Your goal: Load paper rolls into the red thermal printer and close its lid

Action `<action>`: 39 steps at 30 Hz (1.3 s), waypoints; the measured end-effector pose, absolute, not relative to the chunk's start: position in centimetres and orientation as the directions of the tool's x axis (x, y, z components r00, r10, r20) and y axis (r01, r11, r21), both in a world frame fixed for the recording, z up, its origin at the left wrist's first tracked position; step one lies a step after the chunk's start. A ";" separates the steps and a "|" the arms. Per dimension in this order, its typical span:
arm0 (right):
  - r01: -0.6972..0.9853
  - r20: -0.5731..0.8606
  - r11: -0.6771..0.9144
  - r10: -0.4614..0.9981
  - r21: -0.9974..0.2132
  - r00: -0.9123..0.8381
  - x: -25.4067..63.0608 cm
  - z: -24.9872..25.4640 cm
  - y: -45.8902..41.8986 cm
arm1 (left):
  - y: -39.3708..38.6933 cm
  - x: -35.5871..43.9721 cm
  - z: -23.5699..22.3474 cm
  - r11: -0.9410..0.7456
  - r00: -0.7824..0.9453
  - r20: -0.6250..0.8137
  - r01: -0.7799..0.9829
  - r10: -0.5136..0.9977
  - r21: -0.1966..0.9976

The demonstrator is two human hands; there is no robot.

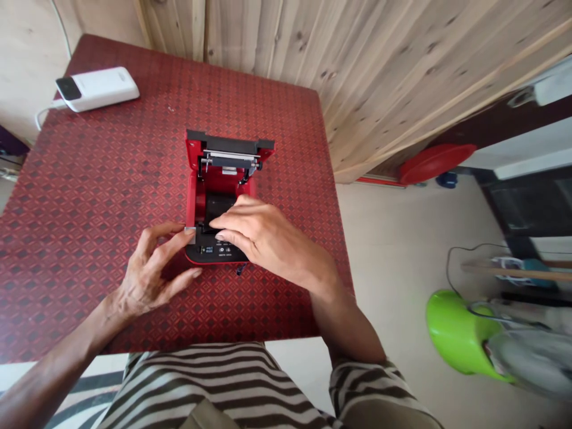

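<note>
Head view, and here's the red-and-black device [201, 196] on the patterned table [134, 167], lid [227, 146] up; the left hand [152, 271], thumb spread wide from its fingers, touches the near left corner; the right hand [270, 238] reaches in, fingertips narrowly spaced, gripping anything or not, I can't tell

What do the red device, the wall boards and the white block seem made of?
The red device: probably plastic, smooth and slightly glossy, judging by its moulded casing. The wall boards: wood, pale and perhaps unvarnished, with grain and knots showing. The white block: likely plastic, its shell smooth and rounded.
</note>
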State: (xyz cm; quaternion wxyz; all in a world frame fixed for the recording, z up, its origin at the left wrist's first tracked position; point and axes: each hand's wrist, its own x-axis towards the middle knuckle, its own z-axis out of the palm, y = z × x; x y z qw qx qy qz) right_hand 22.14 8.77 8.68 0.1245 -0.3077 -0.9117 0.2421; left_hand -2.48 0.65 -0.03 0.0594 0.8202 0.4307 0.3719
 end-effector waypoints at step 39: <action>0.653 0.341 0.285 0.939 -0.702 -0.043 31.2 -2.1 8.9 | 3.8 -0.7 2.9 -0.706 0.486 0.557 0.647 0.673 0.288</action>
